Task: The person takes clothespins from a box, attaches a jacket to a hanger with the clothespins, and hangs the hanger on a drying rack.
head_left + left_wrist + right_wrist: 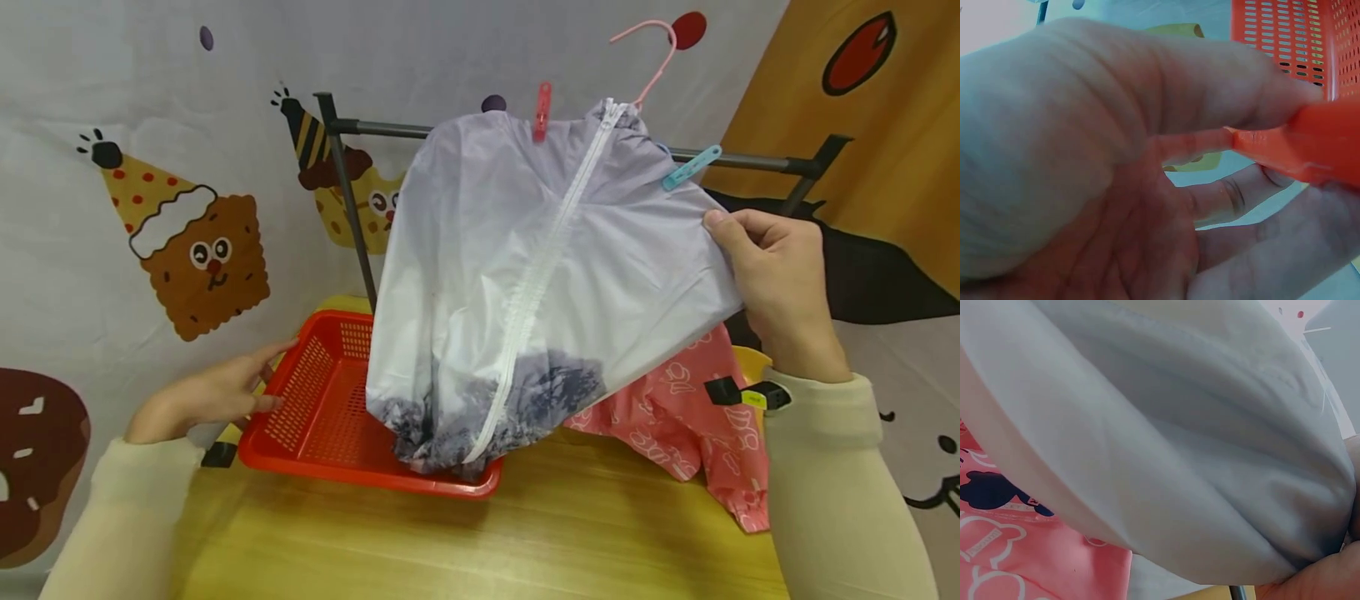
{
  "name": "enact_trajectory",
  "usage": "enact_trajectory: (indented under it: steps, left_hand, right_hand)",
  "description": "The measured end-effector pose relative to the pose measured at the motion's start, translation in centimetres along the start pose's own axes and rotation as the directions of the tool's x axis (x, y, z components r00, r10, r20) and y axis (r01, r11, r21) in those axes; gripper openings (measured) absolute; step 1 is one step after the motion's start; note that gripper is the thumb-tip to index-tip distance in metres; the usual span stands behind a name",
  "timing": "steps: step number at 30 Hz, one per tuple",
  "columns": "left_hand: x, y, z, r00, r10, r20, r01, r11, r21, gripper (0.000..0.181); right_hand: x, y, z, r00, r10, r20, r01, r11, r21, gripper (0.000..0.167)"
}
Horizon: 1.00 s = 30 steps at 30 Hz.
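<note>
A white and grey zip-up jacket (480, 250) with dark patches at its hem hangs in front of the metal rack. A pink hanger (660, 67) rises from its collar, its hook above the rod. A red clothespin (542, 112) and a blue clothespin (692, 168) sit along its top. My right hand (783, 271) pinches the jacket's right side and holds it outstretched; the right wrist view shows the taut fabric (1179, 456). My left hand (217, 387) grips the left rim of a red plastic basket (315, 471), thumb above and fingers below in the left wrist view.
The rack's rod (750, 162) runs behind the jacket, with a post (352, 208) at left. Pink patterned clothing (675, 408) lies behind the jacket at lower right. Basket and rack stand on a yellow wooden table (585, 533), before a cartoon-printed cloth (172, 83).
</note>
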State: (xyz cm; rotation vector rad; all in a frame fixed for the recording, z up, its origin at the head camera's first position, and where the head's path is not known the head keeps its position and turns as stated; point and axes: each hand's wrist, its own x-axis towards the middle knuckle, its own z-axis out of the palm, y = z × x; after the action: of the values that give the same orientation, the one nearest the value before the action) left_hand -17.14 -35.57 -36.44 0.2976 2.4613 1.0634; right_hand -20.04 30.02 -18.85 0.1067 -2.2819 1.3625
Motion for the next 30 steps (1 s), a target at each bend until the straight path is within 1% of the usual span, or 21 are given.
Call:
enact_trajectory:
  steps: [5,10,14,18,22,24,26,28,29,30]
  left_hand:
    - [-0.5,0.0,-0.1,0.999,0.022,-0.029,-0.02,0.997,0.073,0.1]
    - [-0.8,-0.7,-0.4,0.997,0.045,-0.069,-0.033,0.987,0.16,0.096]
    - [-0.9,-1.2,-0.6,0.993,0.041,-0.114,-0.015,0.975,0.22,0.091]
    - [-1.1,-1.6,-1.0,0.989,0.024,-0.147,0.012,0.97,0.243,0.087]
    - [-1.0,-1.6,-1.2,0.984,0.014,-0.175,0.03,0.969,0.245,0.085]
    - [-0.9,-1.4,-1.0,0.979,0.019,-0.201,0.039,0.959,0.281,0.083]
    - [-0.6,-0.9,-0.7,0.975,0.021,-0.223,0.058,0.938,0.342,0.082]
    - [-0.4,-0.1,-0.1,0.97,0.001,-0.244,0.096,0.917,0.387,0.081]
    - [-0.3,0.3,0.2,0.965,-0.002,-0.263,0.113,0.905,0.411,0.08]
    - [-0.2,0.9,0.6,0.96,-0.007,-0.281,0.128,0.901,0.414,0.081]
  right_hand:
    - [-0.1,-0.1,-0.1,1.0,-0.001,-0.005,0.001,1.0,0.001,0.03]
    - [-0.2,-0.2,0.1,1.0,-0.009,-0.005,0.009,1.0,0.002,0.033]
    - [-0.2,-0.3,0.4,0.999,-0.031,-0.006,0.031,1.0,-0.001,0.033]
    - [-0.2,-0.4,0.6,0.999,-0.053,-0.013,0.053,0.998,0.018,0.03]
    - [-0.3,-0.4,0.8,0.998,-0.059,-0.021,0.059,0.998,0.005,0.03]
    - [-0.4,-0.4,1.0,0.998,-0.055,-0.02,0.055,0.999,-0.005,0.033]
    - [-0.5,-0.5,1.2,0.998,-0.053,-0.019,0.052,0.999,-0.01,0.034]
    - [-0.7,-0.5,1.4,0.998,-0.055,-0.017,0.055,0.998,-0.004,0.034]
    - [-0.7,-0.5,1.5,0.998,-0.057,-0.015,0.057,0.998,-0.001,0.033]
    - [-0.7,-0.5,1.6,0.998,-0.061,-0.011,0.061,0.998,0.002,0.033]
